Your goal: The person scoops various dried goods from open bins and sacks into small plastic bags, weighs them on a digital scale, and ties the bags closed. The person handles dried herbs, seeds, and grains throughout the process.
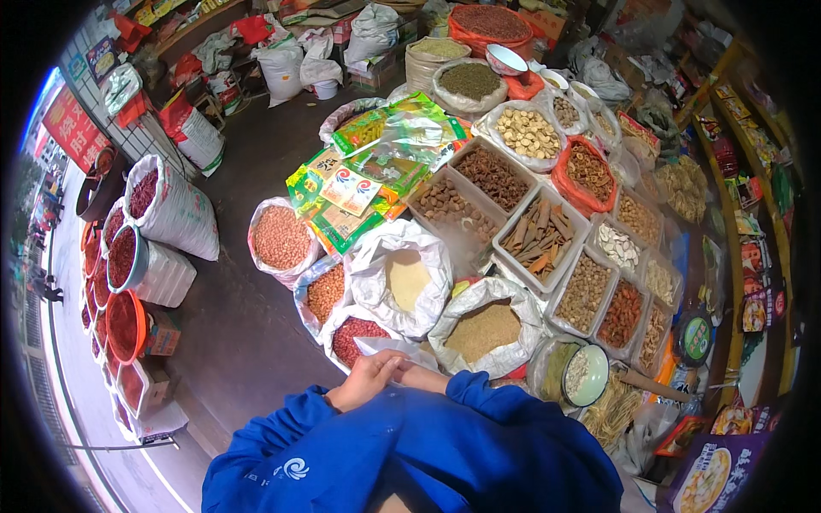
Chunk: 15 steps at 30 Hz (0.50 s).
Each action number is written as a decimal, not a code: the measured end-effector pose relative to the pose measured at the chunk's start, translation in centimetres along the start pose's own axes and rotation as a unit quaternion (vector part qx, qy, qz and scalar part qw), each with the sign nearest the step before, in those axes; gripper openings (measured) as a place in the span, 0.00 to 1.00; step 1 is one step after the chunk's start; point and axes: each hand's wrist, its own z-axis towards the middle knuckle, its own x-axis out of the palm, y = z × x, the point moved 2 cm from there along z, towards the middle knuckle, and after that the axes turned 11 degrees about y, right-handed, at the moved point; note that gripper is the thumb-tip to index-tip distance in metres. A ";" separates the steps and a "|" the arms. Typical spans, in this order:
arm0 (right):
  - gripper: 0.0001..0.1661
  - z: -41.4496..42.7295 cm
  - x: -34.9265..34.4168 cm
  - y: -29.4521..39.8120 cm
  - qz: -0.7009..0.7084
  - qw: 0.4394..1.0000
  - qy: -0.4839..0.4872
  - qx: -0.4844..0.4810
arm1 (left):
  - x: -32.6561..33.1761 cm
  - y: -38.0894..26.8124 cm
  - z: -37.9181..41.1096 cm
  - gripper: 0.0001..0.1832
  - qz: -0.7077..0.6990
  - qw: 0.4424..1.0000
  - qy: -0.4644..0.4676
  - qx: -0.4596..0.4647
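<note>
Close in front of my chest, my left hand [363, 379] and my right hand [415, 374] meet, with fingers bent around a translucent plastic bag [377, 346]. Part of the bag fans out beyond the fingertips; the fingers hide the rest. Just past it stands a white woven sack of dark red beans or peanuts [359, 335], partly covered by the bag. To the right of the hands is an open sack of tan grain [485, 328]. Behind these, another white sack holds pale yellow grain [406, 276].
Plastic tubs hold cinnamon bark [537, 236], star anise [492, 174] and other dried spices. Green printed packets [359, 186] lie across sacks. At left stand sacks of dried chillies [142, 192] and an orange basin of red powder [126, 326]. A green-rimmed bowl [586, 375] sits at right.
</note>
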 end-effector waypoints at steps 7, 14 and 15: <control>0.27 0.0 -1.0 2.2 0.104 0.994 0.018 0.024 | 0.1 0.8 0.1 0.12 -0.004 1.000 -0.011 0.006; 0.25 1.3 0.0 0.6 0.269 0.963 0.001 0.031 | 0.3 0.4 0.4 0.11 -0.011 1.000 -0.002 -0.008; 0.25 1.3 -0.1 0.7 0.263 0.964 0.000 0.035 | 0.2 0.5 0.5 0.11 -0.015 1.000 -0.006 0.001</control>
